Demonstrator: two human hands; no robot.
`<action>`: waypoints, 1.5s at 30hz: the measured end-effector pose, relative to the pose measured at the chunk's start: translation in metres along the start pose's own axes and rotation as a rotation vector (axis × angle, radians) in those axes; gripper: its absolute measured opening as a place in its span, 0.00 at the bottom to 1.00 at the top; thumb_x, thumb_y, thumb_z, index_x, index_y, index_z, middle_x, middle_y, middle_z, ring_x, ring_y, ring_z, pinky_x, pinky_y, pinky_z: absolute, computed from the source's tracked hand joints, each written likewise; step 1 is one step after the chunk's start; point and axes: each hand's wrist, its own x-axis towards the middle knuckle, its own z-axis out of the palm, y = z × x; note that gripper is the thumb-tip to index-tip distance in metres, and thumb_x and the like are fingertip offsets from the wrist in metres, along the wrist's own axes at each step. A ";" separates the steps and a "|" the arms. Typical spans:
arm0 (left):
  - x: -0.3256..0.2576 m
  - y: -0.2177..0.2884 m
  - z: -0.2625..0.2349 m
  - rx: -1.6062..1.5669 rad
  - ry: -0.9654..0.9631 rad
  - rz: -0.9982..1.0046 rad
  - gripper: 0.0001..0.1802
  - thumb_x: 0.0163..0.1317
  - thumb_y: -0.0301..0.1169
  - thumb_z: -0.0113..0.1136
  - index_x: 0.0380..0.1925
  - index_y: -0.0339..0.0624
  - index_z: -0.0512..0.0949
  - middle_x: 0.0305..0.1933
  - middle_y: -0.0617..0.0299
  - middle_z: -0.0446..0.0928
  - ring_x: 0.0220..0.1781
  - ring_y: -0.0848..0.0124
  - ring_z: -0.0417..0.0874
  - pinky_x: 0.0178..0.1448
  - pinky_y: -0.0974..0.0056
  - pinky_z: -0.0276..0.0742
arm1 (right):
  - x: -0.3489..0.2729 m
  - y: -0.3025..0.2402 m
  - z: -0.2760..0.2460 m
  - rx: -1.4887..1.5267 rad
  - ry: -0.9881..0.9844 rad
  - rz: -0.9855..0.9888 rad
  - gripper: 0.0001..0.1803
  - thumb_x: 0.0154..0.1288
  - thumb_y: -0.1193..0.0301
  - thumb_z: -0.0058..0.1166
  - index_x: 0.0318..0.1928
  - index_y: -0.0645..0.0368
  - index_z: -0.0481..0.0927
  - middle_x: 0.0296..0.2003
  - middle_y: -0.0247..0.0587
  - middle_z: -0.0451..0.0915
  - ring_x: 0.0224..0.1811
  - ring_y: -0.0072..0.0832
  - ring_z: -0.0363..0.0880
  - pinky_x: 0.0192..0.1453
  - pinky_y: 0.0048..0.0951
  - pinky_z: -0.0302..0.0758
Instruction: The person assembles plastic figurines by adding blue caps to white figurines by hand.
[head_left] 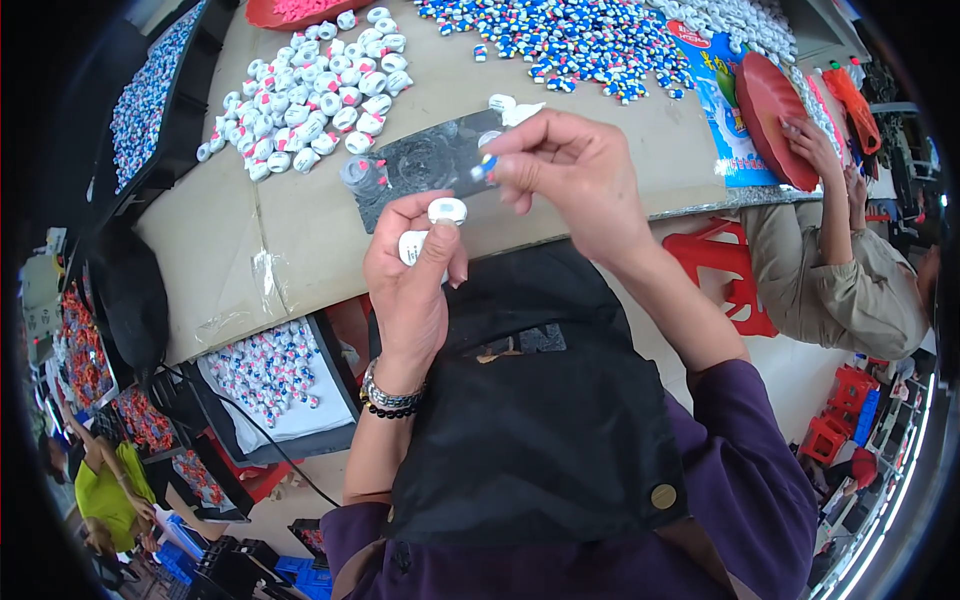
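My left hand [410, 285] is closed around small rounded white plastic pieces. One white piece [447, 211] is held upright at the thumb tip, and a second white piece [410, 247] with dark print rests against the fingers. To its right, my right hand [580, 180] pinches a small blue, white and yellow piece [485, 168], slightly blurred, between thumb and fingers. Under and beyond both hands lies a dark rectangular mat [425, 160] on the tan table [215, 265]. A clear round piece [360, 172] and a few pink bits sit at the mat's left end.
A heap of white pieces with pink parts [310, 100] lies far left, a blue-and-white heap [590, 45] at the back. A co-worker's hand [812, 145] touches a red tray [772, 115] at right. Below the table's left side, a lined tray [225, 400] holds similar small pieces.
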 end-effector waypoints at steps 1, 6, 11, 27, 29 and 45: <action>0.000 0.000 0.000 0.002 -0.002 -0.001 0.17 0.65 0.33 0.61 0.49 0.34 0.74 0.34 0.65 0.77 0.24 0.80 0.70 0.27 0.74 0.65 | -0.004 -0.001 0.003 0.002 0.002 -0.001 0.06 0.62 0.80 0.58 0.40 0.69 0.81 0.29 0.39 0.81 0.27 0.17 0.77 0.31 0.18 0.75; 0.000 -0.003 -0.004 0.476 0.071 0.200 0.13 0.63 0.31 0.64 0.44 0.36 0.76 0.32 0.66 0.79 0.28 0.81 0.74 0.31 0.76 0.68 | -0.012 0.005 0.010 -0.200 -0.008 -0.134 0.05 0.59 0.82 0.59 0.37 0.68 0.82 0.29 0.36 0.81 0.27 0.16 0.77 0.30 0.19 0.74; -0.002 0.007 0.002 0.750 0.066 0.337 0.11 0.61 0.29 0.65 0.40 0.36 0.77 0.31 0.62 0.81 0.28 0.77 0.78 0.32 0.72 0.72 | -0.013 0.007 0.013 -0.424 0.000 -0.362 0.05 0.53 0.83 0.62 0.32 0.66 0.82 0.25 0.38 0.79 0.24 0.20 0.76 0.26 0.23 0.71; 0.005 0.025 -0.009 1.137 -0.001 0.638 0.10 0.57 0.24 0.66 0.40 0.37 0.79 0.28 0.59 0.80 0.26 0.76 0.78 0.31 0.70 0.73 | -0.009 -0.009 0.020 -0.727 -0.120 -0.723 0.07 0.53 0.80 0.61 0.35 0.60 0.80 0.27 0.38 0.74 0.28 0.35 0.77 0.28 0.31 0.73; 0.006 0.025 -0.021 1.139 0.076 0.663 0.10 0.59 0.25 0.65 0.40 0.36 0.79 0.28 0.60 0.79 0.27 0.78 0.76 0.32 0.71 0.72 | -0.001 -0.011 0.012 -0.788 -0.111 -0.715 0.05 0.55 0.76 0.59 0.34 0.58 0.80 0.29 0.38 0.75 0.32 0.36 0.79 0.31 0.32 0.75; 0.034 0.065 -0.152 1.465 0.828 0.546 0.14 0.65 0.38 0.59 0.40 0.37 0.79 0.27 0.54 0.80 0.24 0.66 0.78 0.30 0.62 0.71 | 0.059 0.027 -0.102 -1.270 0.280 -0.411 0.06 0.61 0.74 0.56 0.38 0.61 0.78 0.29 0.41 0.78 0.29 0.31 0.78 0.33 0.31 0.75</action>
